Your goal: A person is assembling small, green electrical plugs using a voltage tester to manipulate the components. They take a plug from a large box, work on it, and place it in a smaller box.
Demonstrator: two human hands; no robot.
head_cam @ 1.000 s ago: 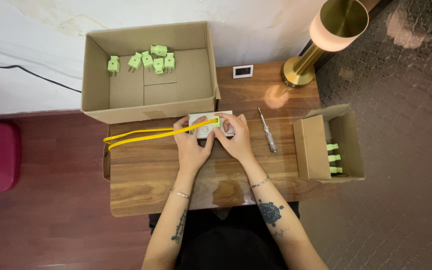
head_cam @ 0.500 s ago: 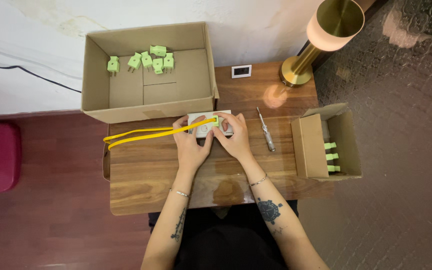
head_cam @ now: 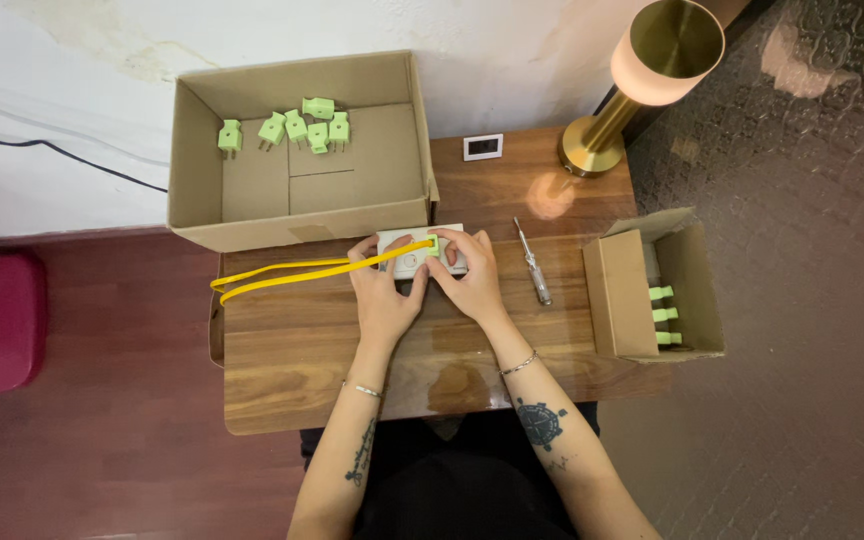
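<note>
White socket block (head_cam: 414, 258) lies on the wooden table (head_cam: 292, 370), gripped from both sides: left hand (head_cam: 384, 295) and right hand (head_cam: 467, 280) curl around it. Yellow cable (head_cam: 292, 273) runs left from its green plug (head_cam: 433, 243). Beyond stands a cardboard box (head_cam: 197, 160).

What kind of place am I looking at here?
Likely a room at home used as a makeshift workbench: a small wooden table against a wall, a brass lamp, and cardboard boxes of green plugs.
</note>
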